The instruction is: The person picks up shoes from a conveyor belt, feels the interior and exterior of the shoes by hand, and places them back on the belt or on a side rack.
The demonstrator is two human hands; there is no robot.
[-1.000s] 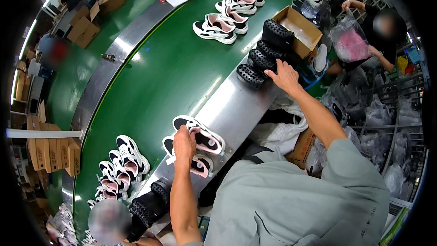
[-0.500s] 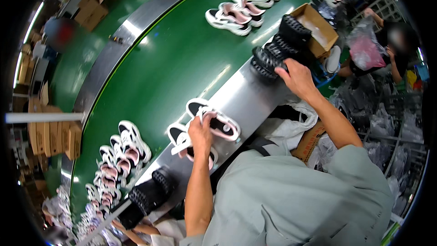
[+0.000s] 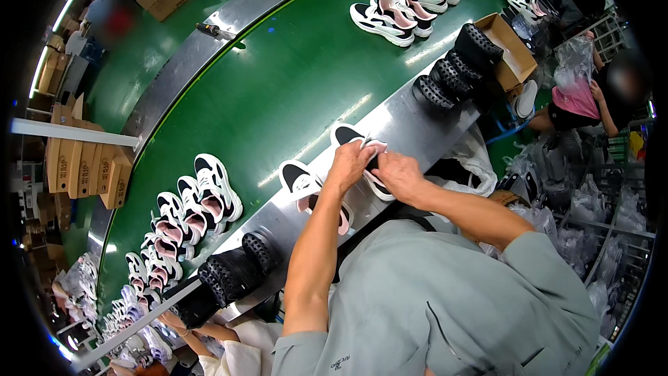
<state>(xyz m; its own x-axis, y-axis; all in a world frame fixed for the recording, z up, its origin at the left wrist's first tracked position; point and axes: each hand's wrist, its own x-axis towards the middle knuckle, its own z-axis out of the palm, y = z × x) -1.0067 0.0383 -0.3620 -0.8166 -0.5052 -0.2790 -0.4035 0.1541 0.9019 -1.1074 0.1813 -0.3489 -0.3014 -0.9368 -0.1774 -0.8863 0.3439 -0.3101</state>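
A white, black and pink sneaker (image 3: 344, 134) lies on the metal ledge in front of me, toe toward the green belt. My left hand (image 3: 350, 166) pinches the sneaker's pink-lined tongue. My right hand (image 3: 400, 177) is closed at the shoe's opening, close beside the left; its fingertips are mostly hidden, so anything small in them cannot be seen. To the left, partly covered by my left forearm, a matching sneaker (image 3: 299, 179) stands on the ledge, touched by neither hand.
Knobbed black pieces (image 3: 452, 75) are stacked at the ledge's right end, beside an open cardboard box (image 3: 513, 56). More black pieces (image 3: 233, 275) lie at left. Sneakers (image 3: 216, 188) line the green belt (image 3: 278, 83). Co-workers are at right and lower left.
My right hand has come from the black stack down to the sneaker and now meets my left hand there. The whole view has shifted slightly.
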